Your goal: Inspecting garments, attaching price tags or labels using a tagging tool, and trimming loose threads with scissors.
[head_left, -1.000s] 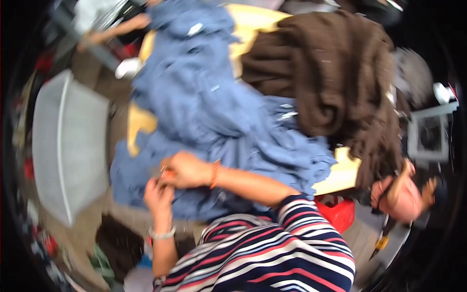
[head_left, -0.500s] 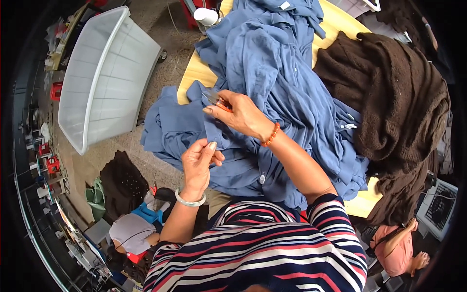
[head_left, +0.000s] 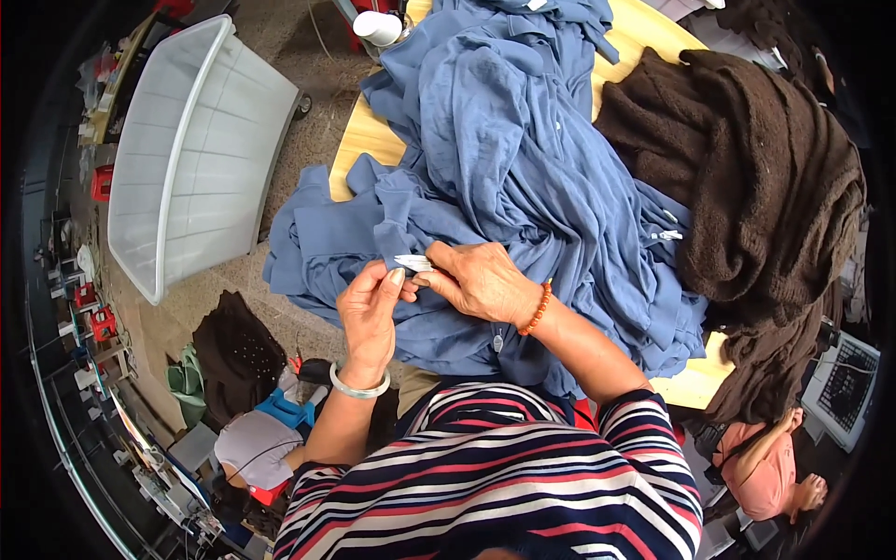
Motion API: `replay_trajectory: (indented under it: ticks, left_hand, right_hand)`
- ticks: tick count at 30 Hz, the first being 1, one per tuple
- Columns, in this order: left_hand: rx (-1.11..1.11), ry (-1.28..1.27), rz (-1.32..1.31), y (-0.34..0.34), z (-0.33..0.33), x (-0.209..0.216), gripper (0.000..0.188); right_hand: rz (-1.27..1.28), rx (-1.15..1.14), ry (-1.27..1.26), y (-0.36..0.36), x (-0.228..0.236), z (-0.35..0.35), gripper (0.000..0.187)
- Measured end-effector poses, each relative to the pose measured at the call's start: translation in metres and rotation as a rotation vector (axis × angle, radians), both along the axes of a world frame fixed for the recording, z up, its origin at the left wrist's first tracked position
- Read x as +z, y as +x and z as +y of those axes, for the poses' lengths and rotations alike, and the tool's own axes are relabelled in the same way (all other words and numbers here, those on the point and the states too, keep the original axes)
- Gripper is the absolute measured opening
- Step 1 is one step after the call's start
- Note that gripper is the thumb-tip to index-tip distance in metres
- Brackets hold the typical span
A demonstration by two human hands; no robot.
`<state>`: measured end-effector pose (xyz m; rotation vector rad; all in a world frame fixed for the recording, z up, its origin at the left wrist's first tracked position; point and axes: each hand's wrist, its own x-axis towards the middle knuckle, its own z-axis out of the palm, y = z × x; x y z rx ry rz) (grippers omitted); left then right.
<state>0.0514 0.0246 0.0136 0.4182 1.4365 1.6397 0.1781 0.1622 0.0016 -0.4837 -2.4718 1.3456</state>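
Yellow surface (head_left: 369, 131) shows at the edges of a blue pile (head_left: 481, 107), in a cluttered workroom. Near its front left part, the fingers of the left hand (head_left: 369, 313) are pinched together, thumb against forefinger, at the lower end of a narrow blue strip (head_left: 394, 224) that runs straight away from the person. Just beside them, the fingers of the right hand (head_left: 483, 283) are closed around a bright piece (head_left: 411, 262), slim and tapered. Its long axis lies crosswise, nearly level between the hands, and its free end points left, tilted slightly away from the person, above the left thumb. Whether it is metal or a label cannot be told.

An orange bracelet (head_left: 537, 310) circles the right wrist, a pale bangle (head_left: 359, 383) the left. Under the hands, the blue pile stretches lengthwise from the far edge down toward the near right, creased along its length. Brown cloth (head_left: 737, 177) is heaped against its right side. Left of the surface, well apart from the hands, a pale bin (head_left: 224, 154) stands on the floor (head_left: 327, 103); a co-worker in pink (head_left: 761, 471) sits at lower right.
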Motion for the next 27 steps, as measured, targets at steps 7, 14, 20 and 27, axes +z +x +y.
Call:
replay_trajectory:
  ticks: [7,14,20,27]
  left_hand:
    - [0.066,-0.075,0.005,0.001,-0.003,0.000,0.012]
    - [0.180,0.043,-0.398,-0.021,-0.008,-0.012,0.005]
    - [0.216,0.122,-0.399,-0.017,-0.002,-0.013,0.005]
    - [0.204,0.037,-0.314,-0.021,-0.003,-0.006,0.003]
  right_hand:
    - [0.014,-0.040,-0.086,0.002,-0.009,0.001,0.029]
    - [-0.013,-0.187,-0.231,0.009,-0.030,0.003,0.028]
    - [0.300,-0.128,-0.230,-0.011,-0.024,0.003,0.044]
    - [0.093,-0.115,-0.245,-0.020,-0.036,0.001,0.021]
